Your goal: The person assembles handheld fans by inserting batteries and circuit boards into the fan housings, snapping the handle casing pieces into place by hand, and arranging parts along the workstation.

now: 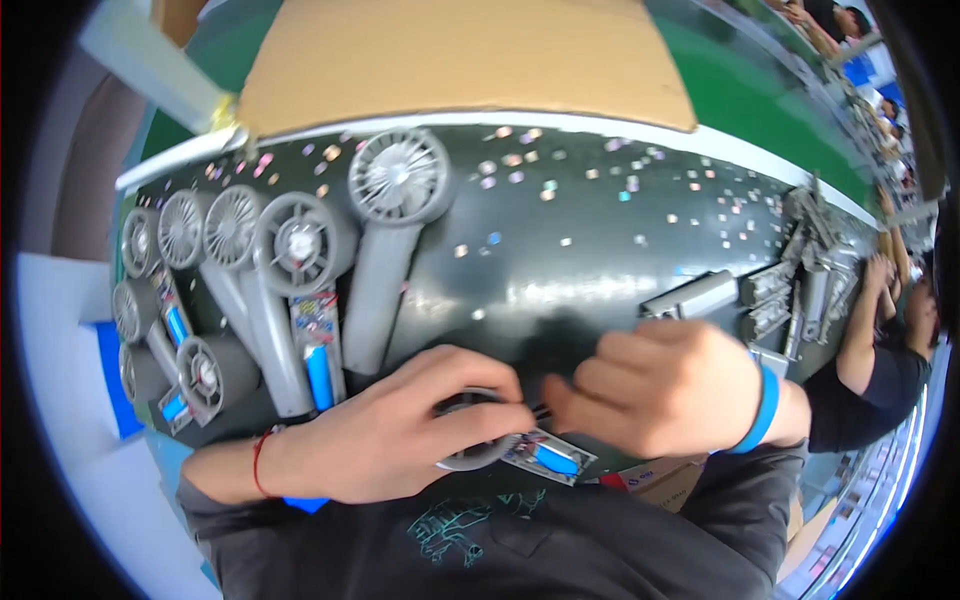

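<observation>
Close to my body, my left hand (390, 425) grips the round grey head of a handheld fan (478, 456), its fingers bent over the rim. From the fan's right side extends an open handle with a circuit board and a blue battery (556, 459). My right hand (660, 390), slightly blurred, is closed just right of the fan head, fingers curled and thumb side toward it. A thin dark piece shows by its fingertips; what they hold is too small to make out.
Several grey fans (300, 245) lie at the left, some with exposed boards and batteries. One fan (400, 180) lies farther back. Grey handle shells (700, 295) are at the right, beside more grey parts (815, 290). Small stickers dot the tabletop (570, 280). Cardboard (470, 65) stands behind; co-worker's arm (860, 325) right.
</observation>
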`<action>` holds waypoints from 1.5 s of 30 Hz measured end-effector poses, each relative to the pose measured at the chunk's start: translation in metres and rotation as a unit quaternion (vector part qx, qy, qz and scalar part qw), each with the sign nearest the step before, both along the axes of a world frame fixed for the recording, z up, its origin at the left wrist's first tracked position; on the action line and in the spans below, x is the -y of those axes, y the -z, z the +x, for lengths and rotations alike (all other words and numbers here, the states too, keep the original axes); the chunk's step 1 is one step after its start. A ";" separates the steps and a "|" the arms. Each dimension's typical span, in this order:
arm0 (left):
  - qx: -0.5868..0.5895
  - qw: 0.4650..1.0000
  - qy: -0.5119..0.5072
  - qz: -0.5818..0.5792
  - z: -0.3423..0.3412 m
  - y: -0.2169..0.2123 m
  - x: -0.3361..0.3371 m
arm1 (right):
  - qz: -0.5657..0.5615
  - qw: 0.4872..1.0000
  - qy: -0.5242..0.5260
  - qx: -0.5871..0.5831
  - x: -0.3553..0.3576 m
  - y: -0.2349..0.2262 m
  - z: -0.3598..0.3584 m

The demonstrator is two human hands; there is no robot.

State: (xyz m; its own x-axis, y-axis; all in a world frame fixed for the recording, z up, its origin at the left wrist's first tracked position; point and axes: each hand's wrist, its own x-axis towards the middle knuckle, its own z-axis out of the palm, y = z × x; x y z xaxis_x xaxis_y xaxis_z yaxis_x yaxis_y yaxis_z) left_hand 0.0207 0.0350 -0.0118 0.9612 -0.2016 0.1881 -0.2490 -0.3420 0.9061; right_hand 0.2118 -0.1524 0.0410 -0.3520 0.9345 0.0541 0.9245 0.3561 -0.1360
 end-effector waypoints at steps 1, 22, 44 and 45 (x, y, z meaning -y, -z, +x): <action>0.018 0.997 -0.027 0.064 -0.004 0.000 -0.001 | 0.027 0.998 0.047 -0.026 0.006 -0.001 0.011; 0.075 0.934 -0.068 0.343 0.006 -0.014 0.011 | 0.050 0.933 0.264 -0.240 0.075 0.001 0.016; 0.024 0.931 -0.124 0.342 0.007 -0.016 0.024 | 0.078 0.938 0.186 -0.281 0.035 0.043 -0.018; 0.021 0.931 -0.127 0.342 0.006 -0.015 0.025 | 0.075 0.937 0.184 -0.287 0.035 0.044 -0.018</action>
